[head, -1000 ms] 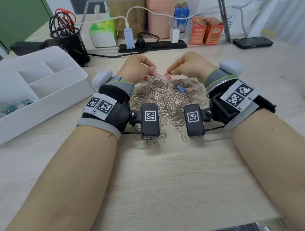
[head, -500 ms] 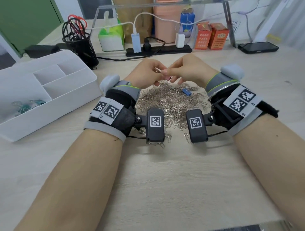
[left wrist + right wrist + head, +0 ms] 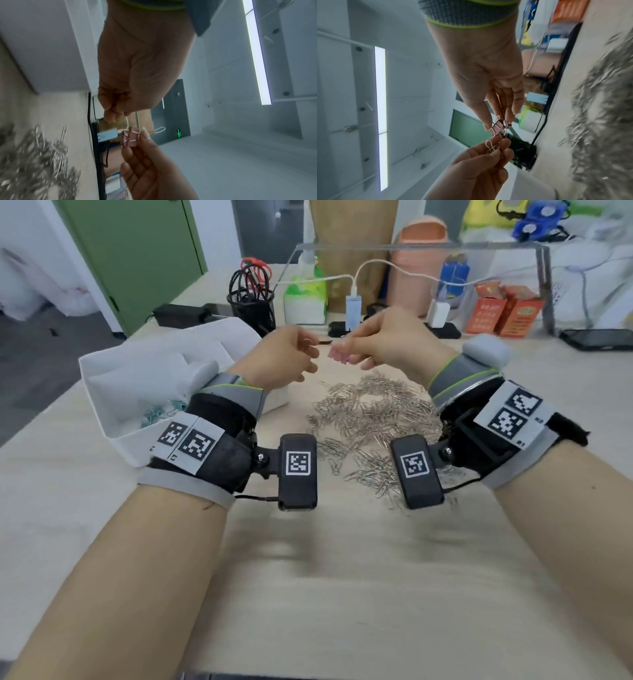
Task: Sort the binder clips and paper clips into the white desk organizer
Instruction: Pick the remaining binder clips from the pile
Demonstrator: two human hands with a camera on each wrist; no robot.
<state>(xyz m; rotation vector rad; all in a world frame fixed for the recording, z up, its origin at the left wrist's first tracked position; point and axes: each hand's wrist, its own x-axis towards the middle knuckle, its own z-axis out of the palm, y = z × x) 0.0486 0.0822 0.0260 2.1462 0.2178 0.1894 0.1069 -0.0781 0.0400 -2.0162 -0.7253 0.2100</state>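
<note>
Both hands hover above a heap of silver paper clips, fingertips nearly meeting. My right hand pinches a pink binder clip between thumb and fingers. My left hand has its fingers curled round the wire handles of a second binder clip; that clip's body is hidden. The white desk organizer stands at the left, just behind my left wrist. Several green clips lie in its near compartment.
A black mesh pen holder and a green tissue box stand behind the organizer. A power strip with chargers runs along the back. Orange boxes and a dark phone sit at the back right.
Both hands rose off the paper clip heap and came together, each still holding a pink clip. The view tilted up, and the organizer now sits closer to my left wrist.
</note>
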